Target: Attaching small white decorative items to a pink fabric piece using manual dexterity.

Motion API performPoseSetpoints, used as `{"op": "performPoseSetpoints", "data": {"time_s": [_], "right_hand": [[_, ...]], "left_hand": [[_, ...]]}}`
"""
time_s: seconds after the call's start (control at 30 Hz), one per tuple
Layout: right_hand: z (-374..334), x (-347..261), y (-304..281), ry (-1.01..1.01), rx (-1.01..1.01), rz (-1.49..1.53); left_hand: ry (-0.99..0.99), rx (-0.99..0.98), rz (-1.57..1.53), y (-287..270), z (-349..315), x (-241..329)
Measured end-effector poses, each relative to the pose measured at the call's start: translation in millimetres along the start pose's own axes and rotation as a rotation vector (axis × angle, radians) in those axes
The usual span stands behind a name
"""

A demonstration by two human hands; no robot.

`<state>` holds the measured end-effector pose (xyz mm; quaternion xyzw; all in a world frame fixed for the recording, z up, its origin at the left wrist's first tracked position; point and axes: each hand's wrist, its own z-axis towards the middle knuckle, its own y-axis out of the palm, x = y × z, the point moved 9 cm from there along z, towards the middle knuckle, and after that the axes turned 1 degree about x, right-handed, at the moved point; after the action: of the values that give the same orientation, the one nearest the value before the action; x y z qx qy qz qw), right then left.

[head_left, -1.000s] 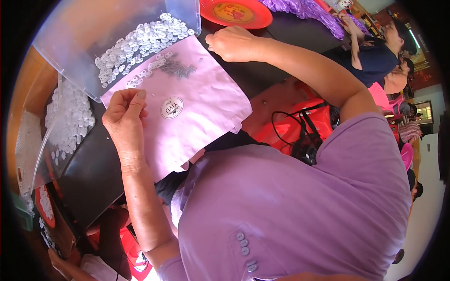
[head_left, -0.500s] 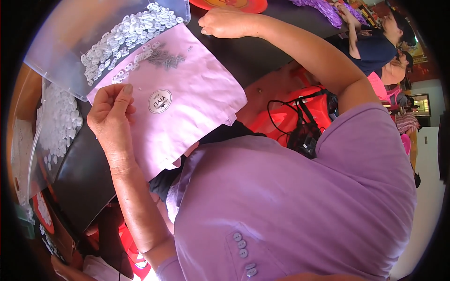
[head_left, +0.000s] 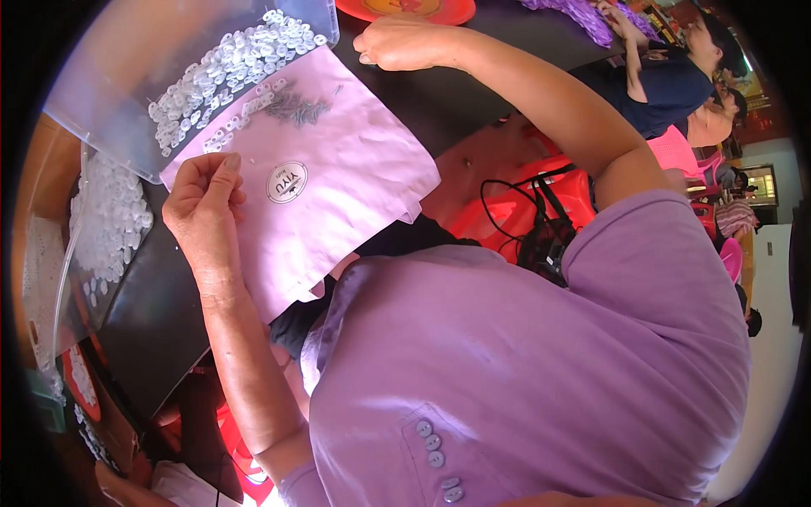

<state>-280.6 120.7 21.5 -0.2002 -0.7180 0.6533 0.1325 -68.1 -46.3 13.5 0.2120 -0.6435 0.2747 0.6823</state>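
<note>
White pieces [head_left: 110, 221] were heaped left of the left hand [head_left: 205, 198], its thumb and fingers pinched together. Beyond it, white tabs [head_left: 221, 136] and grey slivers [head_left: 297, 108] lay on pink cloth [head_left: 363, 165], left of the curled right hand [head_left: 404, 42]. I couldn't tell whether either held anything.

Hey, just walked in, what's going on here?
A person's left hand is curled at the left edge of a pink cloth; their right hand is curled near a red plate. Whether either holds anything is unclear. Small white pieces and a grey heap lie on the cloth, next to a clear bin with more white pieces.
</note>
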Motion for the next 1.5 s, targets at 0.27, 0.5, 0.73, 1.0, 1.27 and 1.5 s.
{"op": "performPoseSetpoints", "data": {"time_s": [0.27,0.5,0.73,1.0,1.27,1.5], "right_hand": [[-2,0,-1,0.010,0.071,-0.074],[-2,-65,-19,-0.103,0.078,0.927],[22,-130,-18,-0.289,-0.055,1.003],[33,-141,-21,-0.325,-0.072,1.120],[29,-142,-14,-0.316,-0.097,1.238],[30,-140,-5,-0.332,-0.128,1.266]], "left_hand": [[0.031,-0.037,-0.077,4,4,-2],[0.136,-0.092,-0.123,6,-3,7],[0.241,-0.138,-0.083,13,-5,20],[0.280,-0.020,-0.103,2,-5,23],[0.353,0.045,-0.104,1,-10,31],[0.350,0.031,-0.070,1,-11,30]]}}
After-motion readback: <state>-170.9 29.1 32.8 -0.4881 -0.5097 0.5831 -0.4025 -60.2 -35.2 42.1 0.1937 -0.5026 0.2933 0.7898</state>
